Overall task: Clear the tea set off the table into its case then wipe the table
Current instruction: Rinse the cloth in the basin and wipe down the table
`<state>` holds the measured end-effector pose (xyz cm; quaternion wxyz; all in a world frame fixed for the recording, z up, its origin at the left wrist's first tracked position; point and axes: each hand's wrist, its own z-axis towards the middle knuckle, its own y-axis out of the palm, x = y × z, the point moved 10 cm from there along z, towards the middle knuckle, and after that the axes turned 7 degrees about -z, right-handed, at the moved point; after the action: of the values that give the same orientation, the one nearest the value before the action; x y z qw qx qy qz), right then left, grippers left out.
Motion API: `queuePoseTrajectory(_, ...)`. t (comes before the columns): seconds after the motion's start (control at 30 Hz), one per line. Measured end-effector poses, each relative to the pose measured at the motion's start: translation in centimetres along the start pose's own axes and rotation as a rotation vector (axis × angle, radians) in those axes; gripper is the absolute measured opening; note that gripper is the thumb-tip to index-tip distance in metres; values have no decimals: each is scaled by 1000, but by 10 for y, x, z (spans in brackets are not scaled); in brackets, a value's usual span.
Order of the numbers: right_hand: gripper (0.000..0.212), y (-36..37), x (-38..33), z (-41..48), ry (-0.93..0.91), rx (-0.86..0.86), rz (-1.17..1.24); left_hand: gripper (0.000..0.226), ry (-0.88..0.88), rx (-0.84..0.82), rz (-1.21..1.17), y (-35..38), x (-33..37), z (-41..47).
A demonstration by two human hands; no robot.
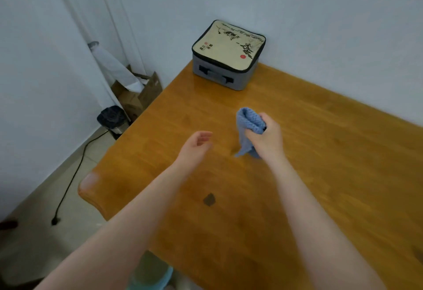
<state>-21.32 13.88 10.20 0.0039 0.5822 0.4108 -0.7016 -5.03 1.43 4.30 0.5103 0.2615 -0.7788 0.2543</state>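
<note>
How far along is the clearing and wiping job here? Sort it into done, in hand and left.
Done: no tea things show on the table, and the case sits closed at its far corner. In hand: the right hand grips a bunched blue cloth over the table; the left hand is open and empty. Left: the wiping itself.

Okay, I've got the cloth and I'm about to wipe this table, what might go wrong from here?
The tea set case sits at the far corner of the table, close to the edge; a broad sweep might nudge it off. The blue cloth is bunched up with a tail hanging, so it may cover little and miss the dark spot near you. The wood under the case may stay unwiped.
</note>
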Motion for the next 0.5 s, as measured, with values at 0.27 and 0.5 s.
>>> queuePoseTrajectory(0.27,47,88,60,-22,-235,-218,-818,29,37,80,-21,-4,-16,8)
queuePoseTrajectory(0.5,77,111,100,-46,-210,-298,-926,29,-45,115,-86,-2,-29,2)
